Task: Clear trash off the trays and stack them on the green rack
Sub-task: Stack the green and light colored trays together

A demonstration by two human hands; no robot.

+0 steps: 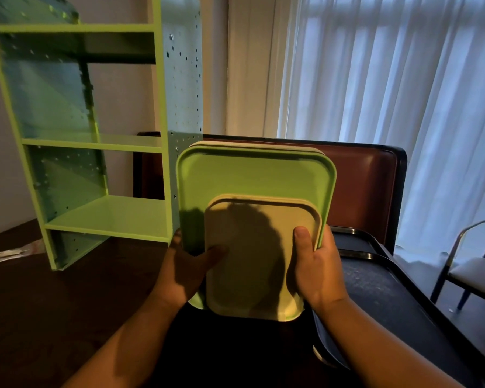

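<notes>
Trays (pixel 252 175), a small beige one on a bigger green one, are held tilted up just right of the green rack (pixel 95 141). Left hand (pixel 182 273) and right hand (pixel 317 270) each grip one side edge, thumbs on top.

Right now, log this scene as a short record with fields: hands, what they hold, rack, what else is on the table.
left hand: grips the left edge of the held trays
right hand: grips the right edge, thumb on the top tray
held stack: small beige tray on a larger green tray, with another pale tray's rim showing behind
trash on held trays: none visible
green rack: stands on the table to the left, visible shelves bare
dark trays: stacked on the table to the right
chair: far right, by the curtain
</notes>
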